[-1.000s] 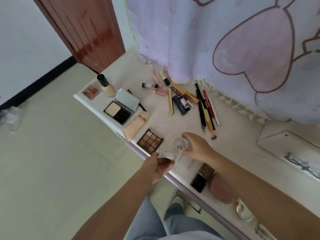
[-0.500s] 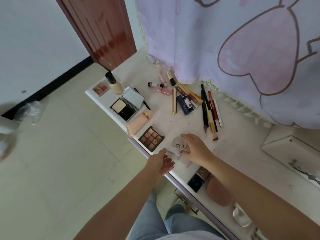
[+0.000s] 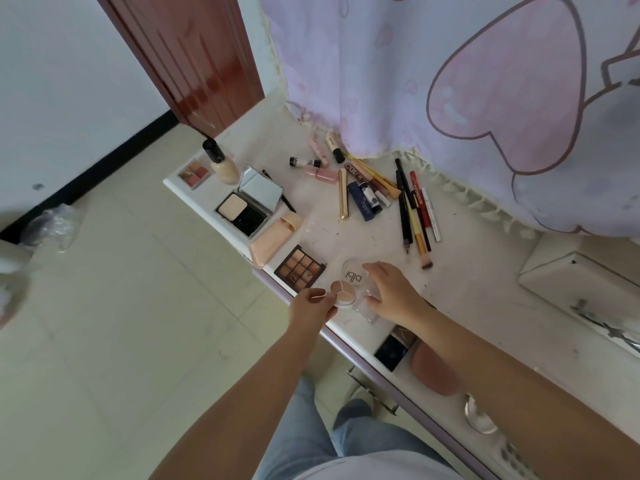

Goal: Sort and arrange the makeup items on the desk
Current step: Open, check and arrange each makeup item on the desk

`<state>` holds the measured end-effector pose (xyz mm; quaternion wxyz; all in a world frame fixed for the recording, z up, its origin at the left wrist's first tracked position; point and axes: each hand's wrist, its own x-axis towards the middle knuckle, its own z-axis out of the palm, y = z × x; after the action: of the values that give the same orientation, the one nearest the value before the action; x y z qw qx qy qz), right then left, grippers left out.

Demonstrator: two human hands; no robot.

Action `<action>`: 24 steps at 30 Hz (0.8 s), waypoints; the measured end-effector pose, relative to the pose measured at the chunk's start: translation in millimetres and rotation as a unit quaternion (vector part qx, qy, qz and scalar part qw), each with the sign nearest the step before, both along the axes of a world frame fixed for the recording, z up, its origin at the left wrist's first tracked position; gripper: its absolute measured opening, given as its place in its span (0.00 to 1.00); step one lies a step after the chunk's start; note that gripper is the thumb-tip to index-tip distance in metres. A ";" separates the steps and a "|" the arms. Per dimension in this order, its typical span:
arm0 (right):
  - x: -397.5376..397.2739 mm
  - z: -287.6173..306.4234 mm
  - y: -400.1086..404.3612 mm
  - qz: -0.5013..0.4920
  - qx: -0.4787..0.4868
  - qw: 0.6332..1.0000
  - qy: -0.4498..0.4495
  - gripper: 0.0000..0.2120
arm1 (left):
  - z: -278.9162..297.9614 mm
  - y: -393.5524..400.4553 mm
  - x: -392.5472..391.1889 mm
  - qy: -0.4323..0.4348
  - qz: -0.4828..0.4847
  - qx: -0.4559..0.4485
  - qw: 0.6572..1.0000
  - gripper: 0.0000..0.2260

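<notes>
hands pinch round compact at desk edge.

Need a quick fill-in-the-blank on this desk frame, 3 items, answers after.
1. The round concealer pot has ___ colour sections.
2. The left hand pinches the pot's rim beside the brown ___ palette.
3. The foundation bottle has a ___ cap.
4. The powder compact near it lies ___.

Answers: three; eyeshadow; black; open
</notes>
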<state>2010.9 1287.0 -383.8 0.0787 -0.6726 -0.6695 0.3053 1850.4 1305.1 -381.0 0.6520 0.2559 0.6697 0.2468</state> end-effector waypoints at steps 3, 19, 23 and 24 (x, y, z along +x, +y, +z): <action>0.2 0.6 -0.8 0.000 -0.001 1.000 0.002 0.29 | -4.8 -8.7 -8.8 0.048 0.006 0.022 0.999 0.13; -1.2 3.3 -31.3 -0.064 0.045 0.997 0.005 0.17 | 2.8 -25.5 -24.0 0.146 -0.110 0.113 0.977 0.12; 7.9 39.0 -35.9 -0.059 0.025 0.991 0.113 0.10 | 26.0 -20.0 -23.2 0.036 -0.211 0.166 0.962 0.15; 8.9 50.0 -36.4 -0.048 0.025 0.990 0.131 0.12 | 34.2 -17.2 -21.6 -0.003 -0.235 0.176 0.956 0.17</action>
<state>2019.8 1250.6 -333.8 0.1972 -0.6563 -0.6275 0.3696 1828.8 1287.9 -346.8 0.6385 0.5156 0.5347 0.2016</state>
